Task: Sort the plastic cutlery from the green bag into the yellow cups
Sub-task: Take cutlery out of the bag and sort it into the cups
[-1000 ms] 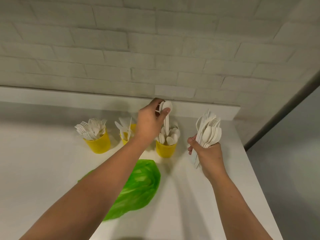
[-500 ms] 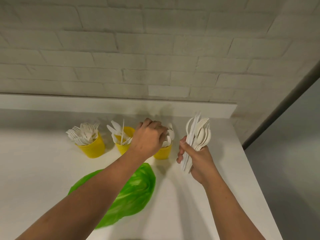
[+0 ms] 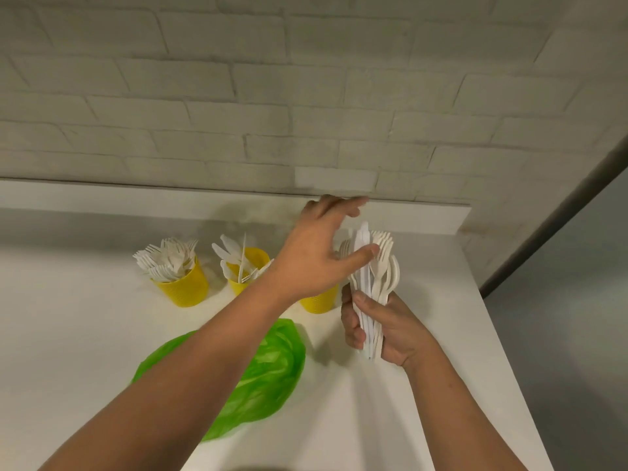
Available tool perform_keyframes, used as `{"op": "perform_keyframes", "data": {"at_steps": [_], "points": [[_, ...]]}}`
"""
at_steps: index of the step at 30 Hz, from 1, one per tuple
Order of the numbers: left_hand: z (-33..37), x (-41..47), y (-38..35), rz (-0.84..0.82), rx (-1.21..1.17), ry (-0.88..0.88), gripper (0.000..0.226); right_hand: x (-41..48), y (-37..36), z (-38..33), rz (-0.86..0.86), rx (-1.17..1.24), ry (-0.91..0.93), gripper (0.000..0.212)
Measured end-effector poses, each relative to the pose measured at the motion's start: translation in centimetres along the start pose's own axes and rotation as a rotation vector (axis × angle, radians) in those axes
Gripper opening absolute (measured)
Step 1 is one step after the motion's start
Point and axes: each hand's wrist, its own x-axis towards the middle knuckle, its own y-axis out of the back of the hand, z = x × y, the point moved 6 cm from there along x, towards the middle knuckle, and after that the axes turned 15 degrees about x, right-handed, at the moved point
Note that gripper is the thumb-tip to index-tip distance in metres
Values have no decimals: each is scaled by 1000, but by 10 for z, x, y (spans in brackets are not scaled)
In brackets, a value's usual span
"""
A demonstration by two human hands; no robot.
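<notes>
The left hand (image 3: 316, 256) reaches with fingers spread, its thumb touching the cutlery (image 3: 379, 273), which the right hand (image 3: 390, 331) grips upright near the counter's (image 3: 85, 334) right edge. The left hand has left the rightmost cup (image 3: 319, 302) at the back edge.

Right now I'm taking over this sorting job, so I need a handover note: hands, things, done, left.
Left hand open, thumb at the top of the bundle.
Right hand holds the bundle: forks, spoons, more.
Left cup: forks. Middle cup: what look like knives. Right cup: mostly hidden behind the left hand.
Bag lies flat on the table.
Done: two cups visibly part filled.
Left: sort the bundle.
</notes>
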Motion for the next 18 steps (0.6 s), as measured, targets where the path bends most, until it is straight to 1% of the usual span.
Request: {"op": "perform_keyframes", "data": {"at_steps": [1,3,7,11,13,15,16,18], "points": [[-1,4,-1,-83,9,-32,55,0,0,1,-10,7,-10,47],[-10,9,-1,-174,-12,-25,46,0,-2,1,-20,1,-21,46],[-21,14,6,-216,-100,26,42,3,-1,1,-13,-60,2,45],[-30,20,4,-289,-250,124,36,4,0,1,14,-71,2,49],[-35,23,3,-368,-272,139,33,4,1,0,41,-90,0,41],[-37,27,5,-491,-201,124,30,3,1,0,71,-141,2,25],[-37,28,7,-540,-137,103,29,4,0,0,80,-161,4,22],[-34,34,10,-581,-23,49,27,5,0,0,93,-180,21,20]]}}
